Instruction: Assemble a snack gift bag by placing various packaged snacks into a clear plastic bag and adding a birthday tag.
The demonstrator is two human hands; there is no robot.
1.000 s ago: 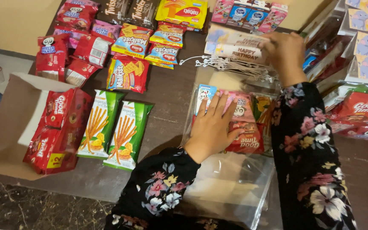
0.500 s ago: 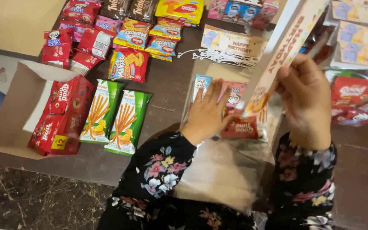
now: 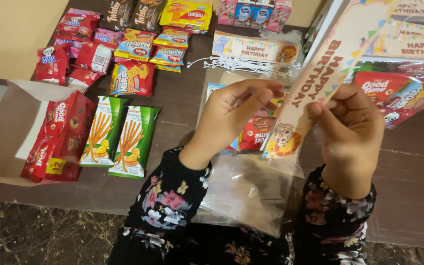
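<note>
Pinching long paper card [image 3: 315,81] at lower end: right hand [image 3: 352,135] closed on it, left hand [image 3: 239,110] fingers curled beside; card slants up-right above clear bag [image 3: 249,189] on bench [image 3: 413,196].

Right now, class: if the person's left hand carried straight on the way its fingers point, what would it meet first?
The left hand points right, toward the long paper birthday banner card held by the right hand. It would probably meet the card's lower part first, though depth is hard to judge.
</note>
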